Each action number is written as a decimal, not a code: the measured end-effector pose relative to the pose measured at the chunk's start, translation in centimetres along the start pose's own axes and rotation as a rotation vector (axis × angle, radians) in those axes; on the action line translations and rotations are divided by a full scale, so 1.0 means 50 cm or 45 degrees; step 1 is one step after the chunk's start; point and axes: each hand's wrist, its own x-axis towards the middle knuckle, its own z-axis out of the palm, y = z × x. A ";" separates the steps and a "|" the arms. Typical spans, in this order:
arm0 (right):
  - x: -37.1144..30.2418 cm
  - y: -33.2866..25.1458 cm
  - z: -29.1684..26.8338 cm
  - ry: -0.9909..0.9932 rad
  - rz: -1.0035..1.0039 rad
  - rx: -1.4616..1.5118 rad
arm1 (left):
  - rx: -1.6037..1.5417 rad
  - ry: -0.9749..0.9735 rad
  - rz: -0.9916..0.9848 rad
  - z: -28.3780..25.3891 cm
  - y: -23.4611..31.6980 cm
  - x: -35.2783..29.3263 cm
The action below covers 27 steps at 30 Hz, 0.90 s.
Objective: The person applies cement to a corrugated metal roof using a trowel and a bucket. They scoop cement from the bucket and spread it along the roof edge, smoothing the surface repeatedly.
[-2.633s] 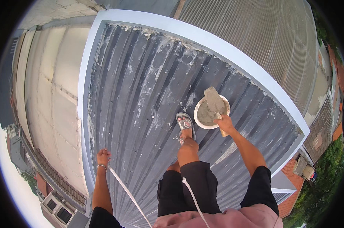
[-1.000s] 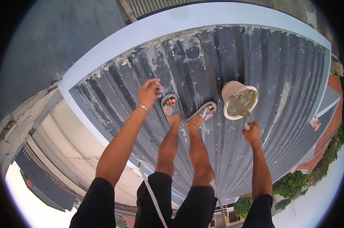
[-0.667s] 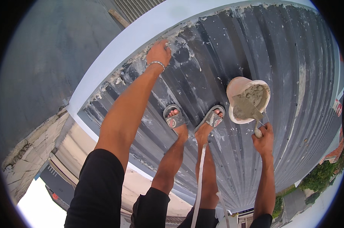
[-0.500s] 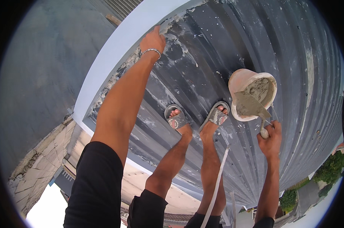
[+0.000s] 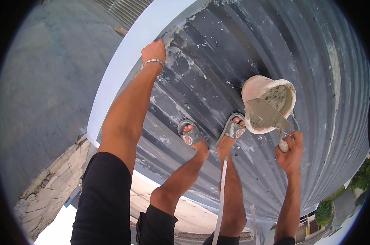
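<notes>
Across the bucket [image 5: 255, 90], trowel [image 5: 266, 112], right hand [image 5: 290, 154] closed around its handle [image 5: 283, 146], left hand [image 5: 154, 51] apart, hold unclear

Left hand [image 5: 154, 51] hides its fingertips; right hand [image 5: 290, 155] partly covers trowel handle [image 5: 283, 145]; shorts [image 5: 155, 226] cropped below

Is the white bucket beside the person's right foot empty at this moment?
No, grey mix shows inside the bucket, and a trowel blade lies across its mouth.
</notes>
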 end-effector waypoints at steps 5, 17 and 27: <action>0.024 0.007 0.005 0.025 -0.004 -0.008 | 0.067 -0.006 -0.065 -0.033 0.019 0.014; 0.045 0.001 0.010 0.151 0.060 0.018 | 0.007 0.004 0.114 -0.004 -0.037 0.037; 0.043 -0.015 0.015 0.230 0.106 0.044 | -1.261 -0.848 -0.277 -0.026 0.035 -0.087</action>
